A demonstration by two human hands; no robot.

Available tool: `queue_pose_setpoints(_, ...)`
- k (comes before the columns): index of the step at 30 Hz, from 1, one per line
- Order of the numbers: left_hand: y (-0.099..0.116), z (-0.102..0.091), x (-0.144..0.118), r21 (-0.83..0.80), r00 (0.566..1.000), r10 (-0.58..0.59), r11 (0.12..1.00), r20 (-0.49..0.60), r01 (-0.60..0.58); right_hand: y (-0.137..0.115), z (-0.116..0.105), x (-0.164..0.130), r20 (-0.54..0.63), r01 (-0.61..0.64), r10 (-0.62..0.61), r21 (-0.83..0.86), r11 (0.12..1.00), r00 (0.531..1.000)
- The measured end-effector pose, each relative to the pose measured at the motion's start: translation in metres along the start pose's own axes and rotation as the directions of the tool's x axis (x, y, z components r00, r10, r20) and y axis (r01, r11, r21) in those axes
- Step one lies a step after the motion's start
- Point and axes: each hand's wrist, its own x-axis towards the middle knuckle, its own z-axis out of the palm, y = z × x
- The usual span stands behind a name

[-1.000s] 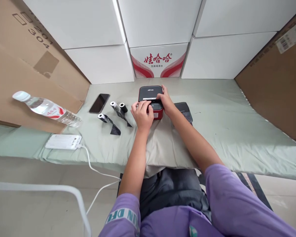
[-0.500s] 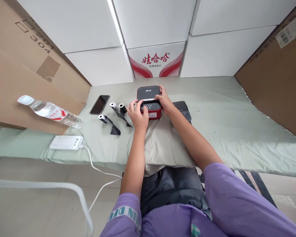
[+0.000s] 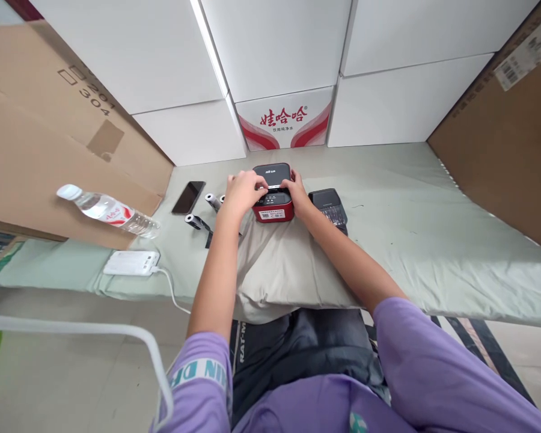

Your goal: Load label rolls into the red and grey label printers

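Observation:
A small red-and-black boxy machine [image 3: 275, 207], by its look a label printer, stands on the cloth with its black top facing up. A dark slot [image 3: 276, 188] with a white strip along it crosses the top. My left hand [image 3: 243, 191] reaches over from the left, fingers curled in and fingertips at the slot's left end; what they pinch is hidden. My right hand [image 3: 296, 191] is wrapped around the printer's right side, its thumb at the slot. Behind my right forearm lies a black shallow case [image 3: 330, 207] with a clear part inside.
Small rolls [image 3: 193, 221] with black strips lie left of the printer, partly behind my left arm. Further left are a phone [image 3: 189, 197], a water bottle [image 3: 112, 211] on its side and a white power bank [image 3: 131, 263] with a cable. White boxes [image 3: 284, 120] and a cardboard box [image 3: 514, 138] border the surface.
My left hand has lifted from the printer's front panel and shifted left and up, its fingers now at the slot. My right hand keeps its grip. The camera view has shifted slightly.

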Motion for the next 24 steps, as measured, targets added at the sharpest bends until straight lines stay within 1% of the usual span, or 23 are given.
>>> queue_pose_setpoints(1,0.0,-0.004,0.005,0.052,0.996,0.078,0.995,0.034,-0.08,0.0,0.001,0.0,-0.013,-0.005,0.005,0.006,1.0,1.0)
queue_pose_setpoints(3,0.001,-0.007,0.011,0.147,0.975,0.206,0.965,0.08,-0.216,0.001,0.002,0.0,-0.026,-0.013,0.013,0.021,1.0,1.0)
queue_pose_setpoints(5,0.003,-0.005,0.013,0.224,0.951,0.293,0.925,0.094,-0.307,0.001,0.003,0.0,-0.026,-0.016,0.017,0.027,1.0,1.0)
queue_pose_setpoints(7,0.005,-0.001,0.011,0.281,0.933,0.346,0.89,0.095,-0.359,0.002,0.003,0.0,-0.029,-0.016,0.016,0.022,1.0,0.999)
queue_pose_setpoints(12,0.006,0.009,0.005,0.392,0.92,0.38,0.836,0.093,-0.385,0.004,0.001,0.002,-0.012,0.006,-0.006,0.005,1.0,1.0)
queue_pose_setpoints(16,0.006,0.01,0.004,0.431,0.91,0.399,0.806,0.113,-0.407,0.005,0.001,0.002,-0.008,0.004,-0.004,0.009,1.0,1.0)
queue_pose_setpoints(21,0.008,0.008,0.003,0.447,0.915,0.381,0.801,0.133,-0.399,-0.002,0.004,0.0,-0.005,-0.023,0.023,0.018,1.0,1.0)
queue_pose_setpoints(24,0.011,0.01,0.001,0.428,0.92,0.376,0.817,0.111,-0.385,-0.007,0.005,-0.001,-0.022,-0.064,0.065,0.037,0.997,0.998)
